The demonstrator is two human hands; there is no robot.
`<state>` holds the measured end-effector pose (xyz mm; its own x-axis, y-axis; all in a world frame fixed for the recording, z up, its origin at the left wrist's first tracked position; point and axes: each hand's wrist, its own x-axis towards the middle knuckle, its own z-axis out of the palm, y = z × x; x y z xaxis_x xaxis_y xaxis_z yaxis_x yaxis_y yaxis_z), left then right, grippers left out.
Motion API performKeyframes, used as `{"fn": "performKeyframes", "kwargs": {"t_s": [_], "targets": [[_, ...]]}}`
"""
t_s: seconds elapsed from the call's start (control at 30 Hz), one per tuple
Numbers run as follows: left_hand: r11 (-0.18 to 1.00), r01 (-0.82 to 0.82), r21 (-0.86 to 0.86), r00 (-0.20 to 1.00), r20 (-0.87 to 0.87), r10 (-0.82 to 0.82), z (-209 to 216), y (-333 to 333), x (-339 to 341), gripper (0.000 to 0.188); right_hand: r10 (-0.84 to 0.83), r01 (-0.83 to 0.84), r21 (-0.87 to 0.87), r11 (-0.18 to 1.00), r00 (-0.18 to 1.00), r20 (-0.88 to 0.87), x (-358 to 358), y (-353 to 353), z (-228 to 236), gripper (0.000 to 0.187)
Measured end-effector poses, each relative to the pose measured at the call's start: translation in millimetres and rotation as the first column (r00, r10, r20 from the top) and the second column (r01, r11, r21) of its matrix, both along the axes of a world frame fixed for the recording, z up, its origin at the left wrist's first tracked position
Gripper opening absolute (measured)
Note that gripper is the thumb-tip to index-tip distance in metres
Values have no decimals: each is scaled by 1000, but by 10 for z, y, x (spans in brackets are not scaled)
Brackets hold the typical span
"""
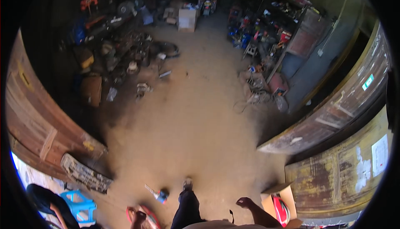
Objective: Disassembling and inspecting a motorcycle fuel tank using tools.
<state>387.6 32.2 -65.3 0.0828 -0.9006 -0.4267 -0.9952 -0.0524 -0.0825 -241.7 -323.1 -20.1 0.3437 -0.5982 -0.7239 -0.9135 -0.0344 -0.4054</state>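
My right hand (pixel 243 203) hangs in front of me on the right, fingers loosely curled and a little apart, with nothing seen in it. Beside that forearm stands an open cardboard box (pixel 290 196) with a glossy red and white part (pixel 281 210) in it. My left hand (pixel 139 217) is low in the picture, dark and blurred. It overlaps a red-rimmed oval thing (pixel 151 215) on the floor; whether it touches this, I cannot tell. One shoe (pixel 188 184) is out in front on the concrete floor.
A small tool with a blue and dark head (pixel 162 195) lies near my foot. Wooden doors (pixel 54 116) (pixel 333 120) stand open on both sides. Parts are heaped at left (pixel 133 54) and right (pixel 258 83). A carton (pixel 187 20) stands far back. A person (pixel 48 204) is by a blue stool (pixel 79 204).
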Motion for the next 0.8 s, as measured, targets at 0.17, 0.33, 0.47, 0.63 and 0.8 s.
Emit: {"fn": "performKeyframes", "kwargs": {"t_s": [0.17,0.33,0.47,0.63,0.8], "targets": [[969,-84,234,987,-116,113,-361,-2598,745,13,50,-58,-126,990,996,-68,1380,-2248,579,46],[808,-70,584,938,-236,252,-84,-4574,893,15,-242,241,-110,964,970,8,1033,-4093,581,52],[661,-267,701,839,-168,517,297,-6244,1521,20,-571,482,-405,777,811,-130,551,-4789,620,58],[988,-143,-54,931,-347,115,644,-9381,2065,17,-601,472,-376,798,678,-423,57,-5422,17,51],[920,-392,1,861,-351,368,1373,-12230,1524,19,-779,701,-346,623,597,-193,387,-7544,-297,62]]}}
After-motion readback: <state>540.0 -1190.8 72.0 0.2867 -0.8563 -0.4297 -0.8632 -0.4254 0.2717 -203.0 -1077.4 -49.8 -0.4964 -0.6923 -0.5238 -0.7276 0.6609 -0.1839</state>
